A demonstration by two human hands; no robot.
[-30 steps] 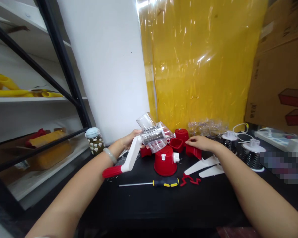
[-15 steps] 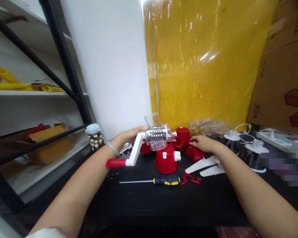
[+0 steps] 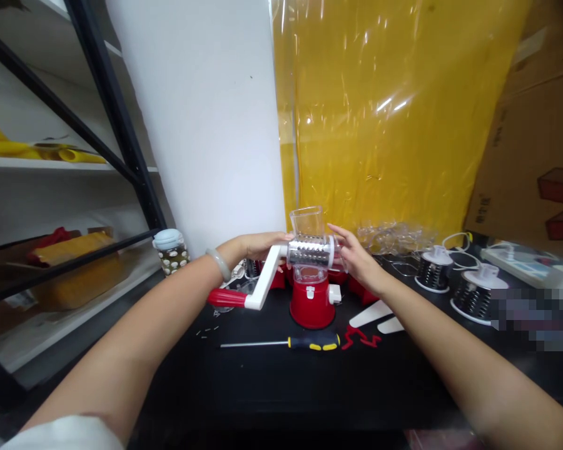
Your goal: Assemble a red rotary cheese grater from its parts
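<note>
A rotary grater's clear housing (image 3: 306, 220), with a metal drum (image 3: 310, 250) in it, sits upright over the red base (image 3: 312, 304). I cannot tell whether the two are fastened together. My left hand (image 3: 263, 245) grips the housing's left end from behind, its fingers partly hidden. My right hand (image 3: 358, 259) is closed around the open right end, with one finger pointing up. A white crank with a red handle (image 3: 228, 298) slants down to the left. In front of the base lie a screwdriver (image 3: 314, 341) and crooked red strips (image 3: 356, 337).
Two spare grater drums, one nearer (image 3: 478, 294) and one farther (image 3: 434, 269), stand at the right. White flat pieces (image 3: 370, 314) lie under my right forearm. A patterned bottle (image 3: 171, 250) stands left, by the shelf (image 3: 75, 164). A power strip (image 3: 520, 262) sits far right.
The housing has moved slightly right and turned from tilted to upright over the red base. My right hand has left the red parts on the table and now holds the housing's right end.
</note>
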